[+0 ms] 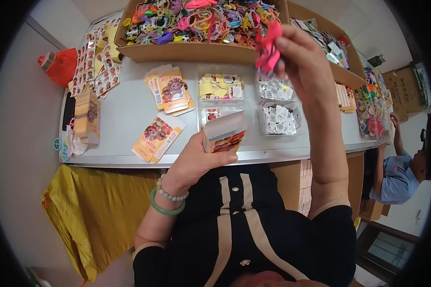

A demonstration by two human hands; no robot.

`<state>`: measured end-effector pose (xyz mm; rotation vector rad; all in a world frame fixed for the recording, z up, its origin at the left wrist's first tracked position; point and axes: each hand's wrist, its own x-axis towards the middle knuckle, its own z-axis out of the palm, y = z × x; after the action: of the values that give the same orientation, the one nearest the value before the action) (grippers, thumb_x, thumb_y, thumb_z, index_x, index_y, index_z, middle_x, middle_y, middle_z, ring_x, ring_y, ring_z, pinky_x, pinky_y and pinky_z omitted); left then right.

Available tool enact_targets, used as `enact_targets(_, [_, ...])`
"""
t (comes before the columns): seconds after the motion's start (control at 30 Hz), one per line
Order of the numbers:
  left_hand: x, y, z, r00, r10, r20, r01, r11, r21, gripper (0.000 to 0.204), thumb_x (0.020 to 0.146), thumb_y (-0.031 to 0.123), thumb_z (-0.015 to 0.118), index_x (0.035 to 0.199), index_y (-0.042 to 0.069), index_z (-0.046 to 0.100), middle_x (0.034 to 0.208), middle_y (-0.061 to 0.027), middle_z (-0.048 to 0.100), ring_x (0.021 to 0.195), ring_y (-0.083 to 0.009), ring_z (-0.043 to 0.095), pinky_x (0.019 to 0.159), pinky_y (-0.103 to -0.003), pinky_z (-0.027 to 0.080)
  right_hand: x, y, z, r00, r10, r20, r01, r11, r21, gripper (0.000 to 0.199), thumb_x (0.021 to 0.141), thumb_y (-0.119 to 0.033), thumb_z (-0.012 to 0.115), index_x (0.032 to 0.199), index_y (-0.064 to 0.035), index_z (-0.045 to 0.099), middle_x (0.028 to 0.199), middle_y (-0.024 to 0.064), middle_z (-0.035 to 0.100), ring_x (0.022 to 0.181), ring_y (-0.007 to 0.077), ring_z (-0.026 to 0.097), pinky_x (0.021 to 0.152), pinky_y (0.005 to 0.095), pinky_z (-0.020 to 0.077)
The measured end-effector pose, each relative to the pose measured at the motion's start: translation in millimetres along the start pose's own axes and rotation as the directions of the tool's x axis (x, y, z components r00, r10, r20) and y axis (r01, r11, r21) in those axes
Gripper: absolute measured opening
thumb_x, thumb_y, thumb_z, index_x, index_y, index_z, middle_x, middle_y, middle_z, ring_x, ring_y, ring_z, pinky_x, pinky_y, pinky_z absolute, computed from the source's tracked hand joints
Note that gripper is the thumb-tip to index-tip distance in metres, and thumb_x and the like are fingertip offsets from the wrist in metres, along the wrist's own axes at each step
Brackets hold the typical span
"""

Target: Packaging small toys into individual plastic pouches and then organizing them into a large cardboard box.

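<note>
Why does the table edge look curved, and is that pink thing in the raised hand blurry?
Head view: the fisheye lens bows the white table's front edge and darkens the corners into a round black rim. The bright pink plastic toy pinched in the right hand is smeared, its shape unclear. The small orange printed cardboard box in the left hand is sharper. Lighting is even, with soft shadows.

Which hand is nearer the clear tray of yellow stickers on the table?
Left. The left hand, holding a small carton, is just below the tray; the right hand, pinching a pink toy, is raised off to its right.
</note>
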<state>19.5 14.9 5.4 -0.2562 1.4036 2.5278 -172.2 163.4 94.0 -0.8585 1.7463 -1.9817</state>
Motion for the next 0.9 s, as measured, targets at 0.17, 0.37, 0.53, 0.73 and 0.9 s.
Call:
enact_targets(0.17, [3.6,-10.1,3.2,0.995,0.059,0.082,-0.065,0.996,0.064,0.052,0.074,0.002,0.074,0.121,0.001,0.051,0.110,-0.0036,0.058,0.099,-0.0119,0.055,0.090,-0.026,0.044,-71.7,1.5,56.5,0.994,0.040,-0.104,-0.037,0.999,0.032,0.017,0.089,-0.010,0.056,0.102,-0.0001,0.058,0.086,0.0101,0.063,0.071,0.0128,0.061,0.055,0.0230,0.0485])
enact_targets(0.37, [0.9,-11.3,11.3,0.991,-0.032,0.133,0.053,0.985,-0.164,0.049,0.075,0.001,0.072,0.121,0.002,0.052,0.112,-0.0035,0.058,0.102,-0.0130,0.056,0.092,-0.029,0.044,-99.6,35.5,56.9,0.786,-0.506,0.356,0.541,0.285,-0.791,0.023,0.066,-0.002,0.067,0.088,-0.0045,0.062,0.081,0.0058,0.062,0.070,0.0199,0.059,0.059,0.0307,0.0453])
enact_targets(0.53, [3.5,-13.6,9.4,0.993,-0.002,0.118,0.016,0.992,-0.122,0.053,0.074,0.002,0.073,0.122,0.002,0.051,0.113,-0.0043,0.058,0.104,-0.0139,0.055,0.091,-0.029,0.044,-104.7,21.6,51.3,0.840,-0.344,0.420,0.539,0.428,-0.726,0.027,0.063,-0.005,0.066,0.089,-0.0064,0.062,0.073,0.0025,0.060,0.069,0.0195,0.055,0.066,0.0331,0.0403])
enact_targets(0.73, [7.4,-28.9,5.6,0.971,0.188,0.148,-0.238,0.813,0.532,0.056,0.072,0.002,0.073,0.123,0.001,0.051,0.115,-0.0036,0.058,0.104,-0.0135,0.055,0.091,-0.028,0.045,-116.3,15.0,53.2,0.847,-0.001,0.531,0.502,0.327,-0.801,0.035,0.065,-0.006,0.066,0.099,-0.0064,0.059,0.075,0.0030,0.058,0.077,0.0181,0.056,0.074,0.0334,0.0417])
enact_targets(0.9, [2.2,-28.0,10.2,0.987,-0.059,0.148,0.074,0.993,-0.097,0.059,0.074,0.001,0.072,0.128,0.001,0.047,0.115,-0.0024,0.057,0.104,-0.0101,0.053,0.089,-0.026,0.045,-119.4,21.4,49.2,0.871,-0.237,0.430,0.491,0.433,-0.756,0.032,0.064,-0.006,0.067,0.096,-0.0048,0.061,0.086,0.0059,0.061,0.078,0.0221,0.058,0.073,0.0334,0.0446])
